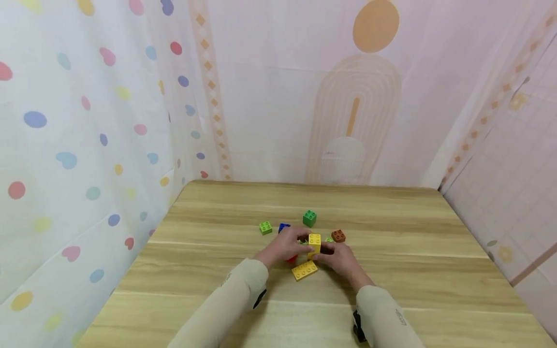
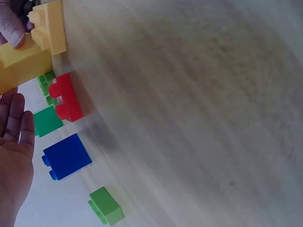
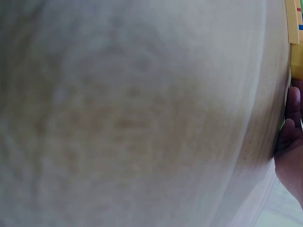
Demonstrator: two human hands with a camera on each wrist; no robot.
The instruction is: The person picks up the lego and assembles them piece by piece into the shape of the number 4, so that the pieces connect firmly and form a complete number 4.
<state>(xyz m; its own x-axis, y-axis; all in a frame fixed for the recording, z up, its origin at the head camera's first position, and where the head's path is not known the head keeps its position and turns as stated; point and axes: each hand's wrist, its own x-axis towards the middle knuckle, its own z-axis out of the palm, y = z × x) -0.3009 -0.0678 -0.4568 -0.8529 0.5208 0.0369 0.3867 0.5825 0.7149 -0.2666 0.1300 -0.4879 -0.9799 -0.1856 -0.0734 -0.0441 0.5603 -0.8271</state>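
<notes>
A tall yellow building block [image 1: 314, 245] stands between both hands near the middle of the table. From its left side my left hand [image 1: 285, 245] grips it, thumb low and index finger above. My right hand [image 1: 341, 261] holds it from the right, with its thumb [image 2: 14, 35] on the block in the left wrist view. A flat yellow brick [image 1: 304, 270] with studs lies just in front. Partly hidden by the left hand are a red brick [image 2: 67, 98] and a light green brick [image 2: 46, 85]. The right wrist view catches only part of the right hand [image 3: 293, 146].
Around the hands lie a lime brick [image 1: 265, 227], a blue brick [image 2: 68, 157], a dark green brick [image 1: 309, 218] and a brown brick [image 1: 338, 236]. Another lime piece [image 1: 329, 239] peeks out beside the brown one. Patterned curtains [image 1: 270, 96] border the wooden table [image 1: 209, 227].
</notes>
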